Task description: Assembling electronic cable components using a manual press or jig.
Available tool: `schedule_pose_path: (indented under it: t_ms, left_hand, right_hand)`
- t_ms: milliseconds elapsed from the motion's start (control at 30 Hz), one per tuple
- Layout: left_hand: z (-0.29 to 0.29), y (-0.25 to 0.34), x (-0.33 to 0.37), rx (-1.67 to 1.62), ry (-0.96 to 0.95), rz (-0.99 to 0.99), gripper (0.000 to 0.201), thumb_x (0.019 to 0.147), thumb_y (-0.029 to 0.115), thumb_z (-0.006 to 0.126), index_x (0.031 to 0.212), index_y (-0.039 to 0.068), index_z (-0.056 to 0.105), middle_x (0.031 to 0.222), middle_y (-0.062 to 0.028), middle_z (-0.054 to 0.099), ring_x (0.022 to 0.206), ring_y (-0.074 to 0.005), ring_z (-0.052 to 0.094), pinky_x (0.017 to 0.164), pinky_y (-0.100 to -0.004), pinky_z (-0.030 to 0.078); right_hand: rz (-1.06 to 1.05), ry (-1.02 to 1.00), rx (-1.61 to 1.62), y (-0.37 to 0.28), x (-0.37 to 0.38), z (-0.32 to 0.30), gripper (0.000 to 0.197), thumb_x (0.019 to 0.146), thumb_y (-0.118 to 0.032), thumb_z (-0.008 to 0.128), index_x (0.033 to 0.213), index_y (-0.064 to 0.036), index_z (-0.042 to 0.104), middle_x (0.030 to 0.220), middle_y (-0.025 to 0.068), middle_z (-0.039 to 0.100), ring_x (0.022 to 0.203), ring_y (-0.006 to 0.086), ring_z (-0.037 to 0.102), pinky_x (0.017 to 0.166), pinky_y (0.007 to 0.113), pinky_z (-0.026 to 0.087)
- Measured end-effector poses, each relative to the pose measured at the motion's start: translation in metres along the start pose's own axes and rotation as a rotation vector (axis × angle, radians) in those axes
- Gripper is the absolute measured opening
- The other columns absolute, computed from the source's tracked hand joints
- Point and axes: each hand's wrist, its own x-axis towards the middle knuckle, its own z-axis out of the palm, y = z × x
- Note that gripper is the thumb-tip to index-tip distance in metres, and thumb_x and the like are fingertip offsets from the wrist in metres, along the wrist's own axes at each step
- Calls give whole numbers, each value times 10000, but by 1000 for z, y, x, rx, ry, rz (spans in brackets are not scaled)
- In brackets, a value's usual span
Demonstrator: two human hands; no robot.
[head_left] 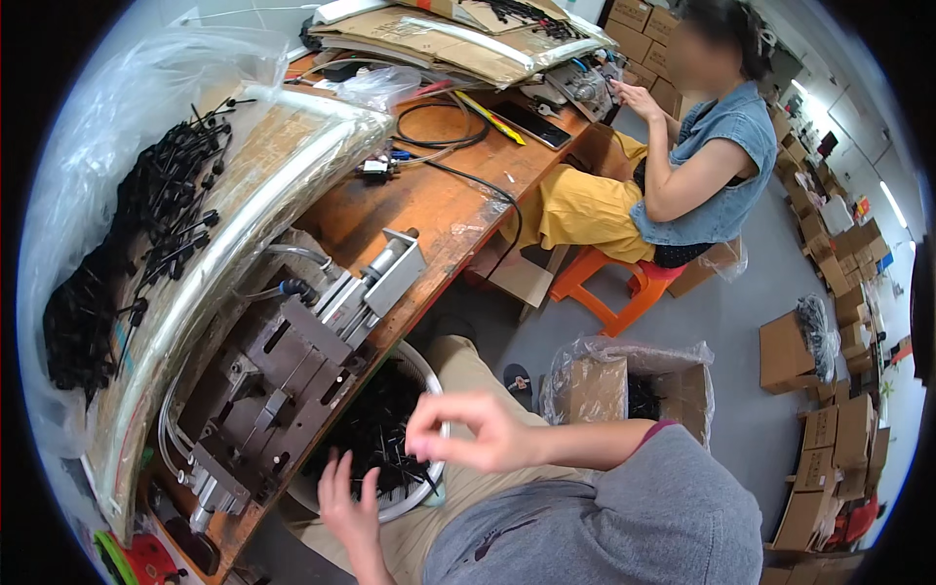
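Note:
My left hand (349, 507) is at the near edge of a white round basket (435, 390), its fingers spread and nothing visible in them. My right hand (470, 429) is raised over the basket's right side, with thumb and fingers curled together in a pinch. Whatever it may hold is too small to make out. Many thin black parts (375, 429) fill the basket between my legs. Just left of it, on the bench edge, is a metal fixture (283, 390) with a dark plate, a small clamp and air cylinders.
A plastic-wrapped cardboard tray (263, 175) with black stick-like parts (175, 195) lies left on the wooden bench (439, 205). A black cable (478, 180) crosses the bench. A co-worker (707, 175) sits at the far right beside an orange stool (604, 292). An open lined box (600, 385) stands on the floor.

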Motion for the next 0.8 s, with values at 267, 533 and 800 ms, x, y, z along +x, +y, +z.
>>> schedule_pose_path:
  t_ms: [267, 533, 800]
  left_hand:
    - [0, -122, -22, 270, 386, -275, 417, 886, 208, 720, 1223, -22, 636, 1279, -210, 613, 1143, -359, 569, 988, -408, 431]
    - [20, -217, -36, 138, 203, -353, 465, 920, 121, 614, 1357, -9, 524, 1374, -222, 547, 1251, -374, 533, 1069, -402, 399]
    - [30, -172, -53, 52, 166, -479, 609, 893, 85, 603, 1460, -5, 401, 1332, -272, 563, 1219, -382, 571, 1017, -361, 430]
  right_hand:
    - [-81, -170, -992, 112, -65, -6, 621, 739, -19, 665, 1338, -60, 506, 1368, 156, 491, 1247, 296, 497, 983, 421, 427]
    - [-271, -199, -1236, 173, -53, 18, 571, 817, -99, 551, 1382, -84, 469, 1442, 216, 432, 1316, 414, 436, 979, 490, 445]
    - [55, -254, -1132, 191, -31, 37, 929, 662, -169, 786, 1481, -129, 350, 1425, 242, 388, 1283, 463, 411, 1026, 547, 386]
